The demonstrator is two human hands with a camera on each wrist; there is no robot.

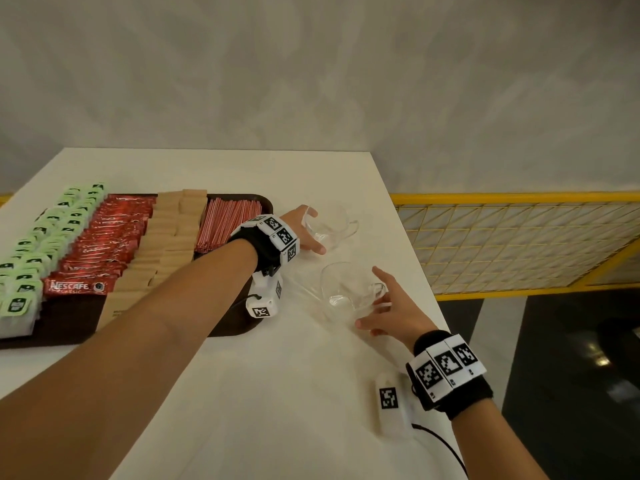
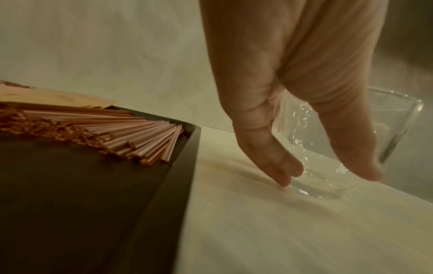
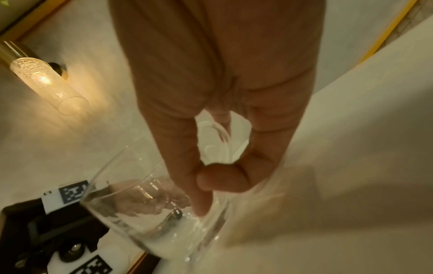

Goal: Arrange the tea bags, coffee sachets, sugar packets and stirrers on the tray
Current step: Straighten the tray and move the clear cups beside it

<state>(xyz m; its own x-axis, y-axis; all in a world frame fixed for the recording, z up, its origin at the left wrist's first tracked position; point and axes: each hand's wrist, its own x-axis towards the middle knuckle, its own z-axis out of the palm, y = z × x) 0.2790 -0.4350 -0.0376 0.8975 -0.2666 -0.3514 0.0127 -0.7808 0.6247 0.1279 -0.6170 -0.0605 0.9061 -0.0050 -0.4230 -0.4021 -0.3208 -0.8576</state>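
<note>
On the dark brown tray (image 1: pixel 69 329) lie rows of green tea bags (image 1: pixel 45 233), red coffee sachets (image 1: pixel 107 233), brown sugar packets (image 1: pixel 166 237) and pink stirrers (image 1: pixel 225 220). Two clear glass cups stand on the table right of the tray. My left hand (image 1: pixel 313 232) holds the far cup (image 1: pixel 336 221) between thumb and fingers. In the left wrist view the left hand (image 2: pixel 328 172) straddles that cup (image 2: pixel 398 120) beside the stirrers (image 2: pixel 117 133) and the tray (image 2: pixel 93 204). My right hand (image 1: pixel 372 297) grips the near cup (image 1: pixel 341 289). Up close, the right hand (image 3: pixel 203 176) pinches this cup (image 3: pixel 131 213) with thumb against finger.
The white table (image 1: pixel 242 393) ends just right of the cups, where a yellow railing (image 1: pixel 502 237) runs along a drop to a dark floor. A grey wall stands behind the table. A lit wall lamp (image 3: pixel 46 79) shows in the right wrist view.
</note>
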